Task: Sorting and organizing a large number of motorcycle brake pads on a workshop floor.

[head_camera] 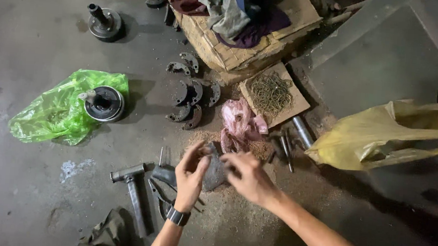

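Far left on concrete floor [25, 32]: green plastic bag [55, 111] w/ a round metal drum w/ shaft [103, 103] sitting on its right edge; 2nd similar drum [103, 22] further back, well apart. Lower left-center: hammer [134, 191], head up-left, handle toward the viewer; pliers [158, 196] just beside it, partly under the wrist. Left hand [190, 175], watch on wrist, fingers curled round left edge of a dark curved metal piece [214, 171], prob. a brake/clutch shoe, held low over a sawdust-like patch on the floor; grip looks closed on it, thumb up top. Right hand [248, 177] meets it from the right, fingers pinching the same piece's upper right edge; motion blur, can't tell exact contact. Behind hands: cluster of similar curved shoes [189, 100] loose on floor, pink plastic bag [239, 122] near, cardboard square w/ a pile of small wire springs [271, 93], metal rods/punches [292, 141] just right of pink bag. Back center: cardboard stack w/ rags [242, 16]. Far right: yellow bag [382, 134]. Step in hand, judged: both hands working one shoe, turning or fitting smth on it. Next move prob. needs steady 2-hand hold, left bracing, right doing the fine finger work; springs and tools are w/in reach.
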